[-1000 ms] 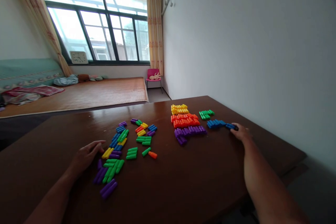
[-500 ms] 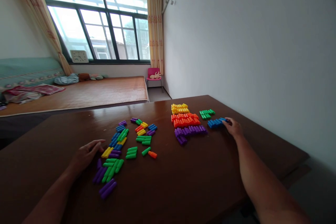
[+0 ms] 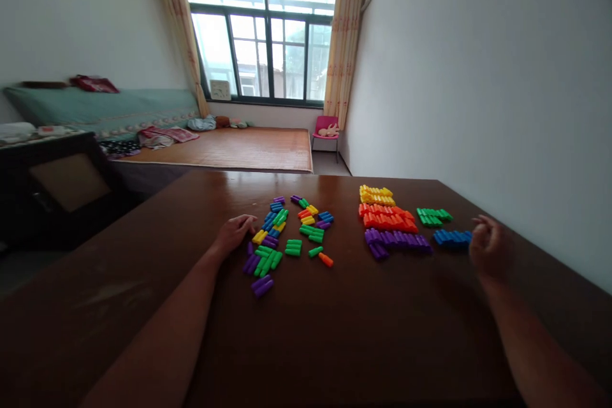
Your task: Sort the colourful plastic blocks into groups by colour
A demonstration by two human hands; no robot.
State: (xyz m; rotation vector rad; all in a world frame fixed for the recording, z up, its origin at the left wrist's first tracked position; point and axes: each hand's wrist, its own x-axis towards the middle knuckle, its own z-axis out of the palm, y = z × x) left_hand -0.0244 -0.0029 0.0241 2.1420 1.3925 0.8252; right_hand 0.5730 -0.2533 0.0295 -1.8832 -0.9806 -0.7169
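Observation:
My left hand rests on the table with its fingers stretched out, beside a loose scatter of small plastic tube-shaped blocks. Nearest to its fingertips are yellow blocks and purple blocks. Green blocks, blue ones and a single orange block lie farther right. My right hand, slightly blurred, is at the right end of a row of blue blocks. Its fingers are loosely bent and apart, and no block shows in them. Whether it touches the row is unclear.
Sorted rows of yellow, orange, purple and green blocks lie at the right on the brown table. The white wall runs along the right side. Beyond are a bed and pink chair.
The camera view has swung left, so everything appears farther right. My right hand has come off the end of the blue row, its fingers now bent. My left hand stays beside the loose blocks.

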